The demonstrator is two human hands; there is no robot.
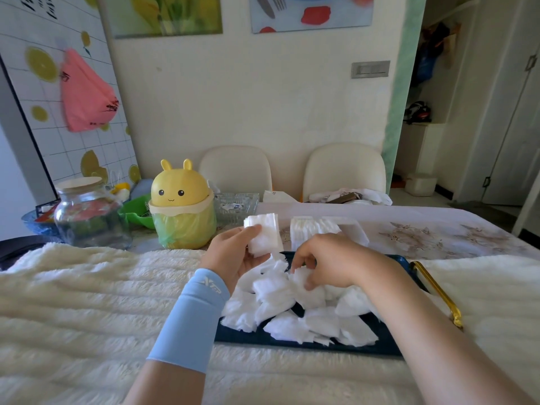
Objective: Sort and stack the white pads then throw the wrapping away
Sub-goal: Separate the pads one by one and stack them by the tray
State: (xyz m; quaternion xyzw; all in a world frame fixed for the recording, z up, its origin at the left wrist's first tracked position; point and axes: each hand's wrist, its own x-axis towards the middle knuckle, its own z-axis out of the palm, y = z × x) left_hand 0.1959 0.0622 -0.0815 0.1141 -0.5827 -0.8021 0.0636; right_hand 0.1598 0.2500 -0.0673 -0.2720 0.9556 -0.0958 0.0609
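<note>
Fluffy blanket (87, 287) left and right of the dark tray (263, 342) gives open passage; loose white pads (292, 311) heap across the tray itself. Beyond it stand the rabbit-shaped bin (182, 211), a glass jar (90, 217) and stacked pads (306, 229), crowding the counter (438, 232).

white logo reading roughly "XTP" on the light-blue arm sleeve (191, 317) at lower centre, black script lettering on the lemon-patterned panel (55, 112) at upper left, cut off by the frame edge and illegible, dark printed marks on the pink bag (84, 95) hanging there, too blurred to read
</note>
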